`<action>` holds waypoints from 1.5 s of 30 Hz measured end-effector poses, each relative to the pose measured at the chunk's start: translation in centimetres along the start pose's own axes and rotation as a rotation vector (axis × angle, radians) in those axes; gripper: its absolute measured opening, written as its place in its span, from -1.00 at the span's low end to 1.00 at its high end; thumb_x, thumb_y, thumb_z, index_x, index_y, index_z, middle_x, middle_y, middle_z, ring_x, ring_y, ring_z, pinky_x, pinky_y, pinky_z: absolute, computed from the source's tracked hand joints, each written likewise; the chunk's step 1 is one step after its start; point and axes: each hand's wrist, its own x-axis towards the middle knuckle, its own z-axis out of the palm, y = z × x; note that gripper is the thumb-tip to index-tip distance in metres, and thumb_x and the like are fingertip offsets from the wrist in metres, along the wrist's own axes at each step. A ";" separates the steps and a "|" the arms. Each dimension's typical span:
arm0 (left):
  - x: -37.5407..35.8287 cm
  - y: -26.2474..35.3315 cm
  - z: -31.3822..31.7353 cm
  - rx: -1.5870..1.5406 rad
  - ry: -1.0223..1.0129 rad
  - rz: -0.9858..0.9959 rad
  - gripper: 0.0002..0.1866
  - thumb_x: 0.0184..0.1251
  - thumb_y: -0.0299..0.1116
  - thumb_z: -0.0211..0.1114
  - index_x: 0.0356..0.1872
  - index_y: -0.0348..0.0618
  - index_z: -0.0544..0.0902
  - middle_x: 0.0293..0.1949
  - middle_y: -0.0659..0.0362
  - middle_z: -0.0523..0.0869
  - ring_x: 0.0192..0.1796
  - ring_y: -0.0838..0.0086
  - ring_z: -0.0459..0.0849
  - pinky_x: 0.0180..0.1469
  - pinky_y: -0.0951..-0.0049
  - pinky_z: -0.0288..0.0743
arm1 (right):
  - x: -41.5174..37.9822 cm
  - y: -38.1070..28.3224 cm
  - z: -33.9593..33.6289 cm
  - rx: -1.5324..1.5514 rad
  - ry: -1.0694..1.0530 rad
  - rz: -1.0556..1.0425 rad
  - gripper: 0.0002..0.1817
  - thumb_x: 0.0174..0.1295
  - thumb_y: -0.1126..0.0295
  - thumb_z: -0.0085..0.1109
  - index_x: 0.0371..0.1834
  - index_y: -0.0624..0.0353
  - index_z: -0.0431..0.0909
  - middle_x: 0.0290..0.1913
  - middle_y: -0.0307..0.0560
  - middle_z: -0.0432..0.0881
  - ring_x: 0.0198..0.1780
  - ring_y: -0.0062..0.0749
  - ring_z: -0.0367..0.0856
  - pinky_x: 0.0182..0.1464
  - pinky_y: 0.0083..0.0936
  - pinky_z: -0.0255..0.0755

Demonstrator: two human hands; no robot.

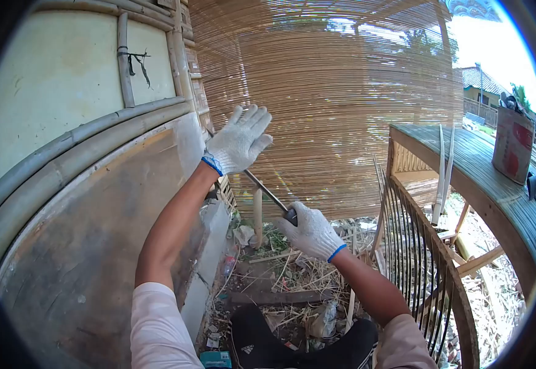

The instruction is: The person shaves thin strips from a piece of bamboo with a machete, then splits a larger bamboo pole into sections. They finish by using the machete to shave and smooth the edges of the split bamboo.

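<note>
A white knitted glove with a blue cuff covers my left hand [238,140], which is raised with its fingers spread, in front of the bamboo screen. My right hand [314,230], in a matching glove, is wrapped round the dark handle of a long thin metal tool [265,189]. The shaft runs up and left from the handle and passes behind my left hand. Its far end shows only a little beyond that hand, beside the wall, too small to make out. Behind both hands stands the slatted bamboo screen [317,111].
On the left are a bamboo-framed wall [53,74] and a concrete ledge [209,252]. A slatted wooden frame [425,258] and a bamboo-topped table [465,160] with a worn container [514,144] stand at the right. Straw and debris [305,270] litter the ground.
</note>
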 end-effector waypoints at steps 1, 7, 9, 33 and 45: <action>-0.6 -0.5 0.6 0.008 0.006 -0.001 -0.22 0.73 0.16 -0.19 0.66 -0.27 0.19 0.66 -0.12 0.21 0.72 0.01 0.08 0.74 -0.03 -0.19 | 0.5 0.3 -0.1 -0.022 0.038 -0.042 -0.48 0.42 -0.03 0.31 -0.07 0.33 0.57 -0.34 0.19 0.75 -0.29 0.00 0.80 -0.18 -0.12 0.59; 1.3 0.2 0.7 0.049 0.093 -0.054 -0.31 0.73 0.02 -0.09 0.63 -0.29 0.24 0.63 -0.15 0.27 0.70 -0.01 0.15 0.73 -0.04 -0.14 | 2.5 2.3 -0.2 -0.333 0.204 -0.076 -0.58 0.44 0.00 0.26 -0.10 0.20 0.55 -0.36 0.15 0.78 -0.23 0.13 0.81 -0.10 0.00 0.66; 2.0 0.1 0.1 0.023 0.128 -0.050 -0.32 0.73 0.02 -0.07 0.61 -0.29 0.27 0.61 -0.15 0.31 0.69 -0.01 0.15 0.73 -0.06 -0.14 | 2.4 1.5 -1.4 -0.311 0.134 -0.067 -0.54 0.44 -0.01 0.26 -0.08 0.25 0.57 -0.34 0.18 0.77 -0.22 0.14 0.80 -0.11 -0.04 0.64; -3.8 1.4 6.0 -0.828 0.482 -0.198 -0.11 0.64 0.36 -0.16 0.63 -0.20 0.28 0.60 -0.05 0.39 0.72 0.11 0.13 0.74 0.04 -0.28 | 5.1 6.5 3.4 -0.059 0.101 0.016 -0.52 0.43 0.04 0.31 -0.10 0.36 0.54 -0.32 0.28 0.74 -0.18 0.25 0.76 -0.11 -0.03 0.59; -7.4 6.4 11.2 -0.506 0.134 -0.237 -0.66 0.60 -0.12 0.23 0.20 0.01 0.75 0.04 -0.01 0.83 0.43 0.06 0.58 0.68 -0.21 -0.18 | 4.5 10.3 8.0 0.548 -0.315 0.266 -0.48 0.38 -0.13 0.33 -0.23 0.21 0.65 -0.38 -0.09 0.74 -0.28 -0.36 0.74 -0.14 -0.39 0.57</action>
